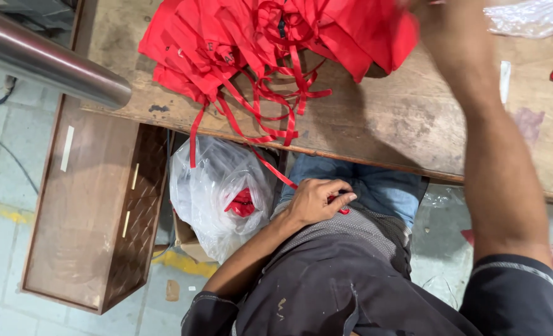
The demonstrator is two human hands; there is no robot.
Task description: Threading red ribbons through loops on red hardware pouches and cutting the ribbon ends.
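Many crumpled red fabric pieces (239,43), stringy ties.

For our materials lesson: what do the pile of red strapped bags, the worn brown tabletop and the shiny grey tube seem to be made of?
Pile of red strapped bags: probably thin matte fabric, since it creases softly and its straps lie limp.
Worn brown tabletop: likely unfinished wood or board, scuffed and stained, with no gloss.
Shiny grey tube: apparently polished metal, with bright streaked reflections along it.
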